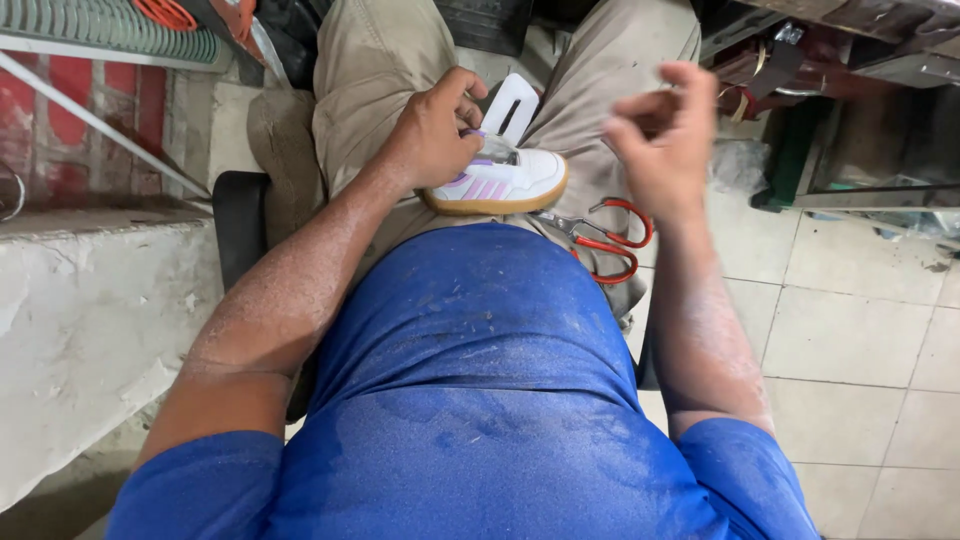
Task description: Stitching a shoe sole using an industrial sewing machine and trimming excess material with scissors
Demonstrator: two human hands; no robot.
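A small white sneaker (505, 180) with lilac stripes and a tan sole lies on my lap, its white tongue pulled up. My left hand (435, 130) grips the shoe at its opening. My right hand (660, 130) is raised to the right of the shoe, fingers pinched together near the top; whether they hold a thin thread or needle is too small to tell. Red-handled scissors (610, 240) rest on my right thigh, just below the shoe.
I sit on a black chair (238, 225) in khaki trousers and a blue shirt. A worn white ledge (90, 320) runs along the left. Pale floor tiles (850, 330) lie to the right, with dark shelving and clutter (850, 90) beyond.
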